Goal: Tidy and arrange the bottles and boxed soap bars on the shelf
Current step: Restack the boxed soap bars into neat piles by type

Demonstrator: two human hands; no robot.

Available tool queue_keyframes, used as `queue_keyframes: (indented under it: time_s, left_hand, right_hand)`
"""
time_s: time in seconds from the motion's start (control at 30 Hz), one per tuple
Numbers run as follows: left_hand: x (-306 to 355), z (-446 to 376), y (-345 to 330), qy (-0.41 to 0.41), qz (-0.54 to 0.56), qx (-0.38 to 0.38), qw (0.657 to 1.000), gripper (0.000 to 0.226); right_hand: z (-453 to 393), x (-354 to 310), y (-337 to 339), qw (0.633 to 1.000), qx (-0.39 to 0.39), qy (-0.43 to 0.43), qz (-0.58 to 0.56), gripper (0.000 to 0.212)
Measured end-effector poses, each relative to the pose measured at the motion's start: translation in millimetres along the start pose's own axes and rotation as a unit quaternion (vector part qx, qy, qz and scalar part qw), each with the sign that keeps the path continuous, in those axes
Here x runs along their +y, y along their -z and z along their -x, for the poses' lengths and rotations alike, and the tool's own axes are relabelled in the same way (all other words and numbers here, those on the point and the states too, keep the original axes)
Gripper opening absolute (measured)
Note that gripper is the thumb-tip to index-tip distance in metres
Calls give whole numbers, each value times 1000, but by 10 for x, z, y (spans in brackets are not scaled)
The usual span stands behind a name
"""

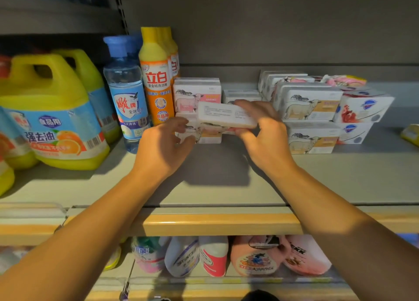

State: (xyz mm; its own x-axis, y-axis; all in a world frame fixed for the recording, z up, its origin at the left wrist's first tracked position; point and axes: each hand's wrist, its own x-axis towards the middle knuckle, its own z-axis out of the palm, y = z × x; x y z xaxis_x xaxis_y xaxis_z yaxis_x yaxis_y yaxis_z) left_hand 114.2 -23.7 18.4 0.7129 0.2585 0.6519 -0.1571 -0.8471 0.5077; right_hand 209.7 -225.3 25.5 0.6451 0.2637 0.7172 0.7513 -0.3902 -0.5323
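My right hand grips a white boxed soap bar, tilted with its printed back up, above the shelf. My left hand is beside it, fingers curled by the box's left end and by a pink-labelled soap box lying on the shelf; whether it grips either is unclear. Behind them stands another pink soap box. To the left stand a clear bottle with a blue cap and an orange bottle with a yellow cap.
Big yellow detergent jugs fill the shelf's left. Stacked goat-print soap boxes and blue-logo boxes sit right, with low boxes behind my hands. More bottles stand on the lower shelf behind the yellow rail.
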Motion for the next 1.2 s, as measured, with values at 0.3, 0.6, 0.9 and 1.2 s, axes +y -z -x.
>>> queue_keyframes:
  time_s: [0.3, 0.6, 0.9, 1.2]
  left_hand:
    - [-185, 190, 164, -29, -160, -203, 966, 42]
    - [-212, 186, 166, -10, -142, -208, 968, 44]
    - [-247, 167, 151, -8, -146, -203, 968, 38]
    - [-234, 167, 152, -5, -141, -204, 969, 35]
  right_hand:
    - [-303, -169, -211, 999, -9, 23, 28, 51]
    - [-579, -216, -502, 986, -42, 50, 156, 41]
    - [-603, -218, -641, 975, -22, 106, 192, 46]
    - [-671, -158, -720, 977, -11, 91, 193, 47]
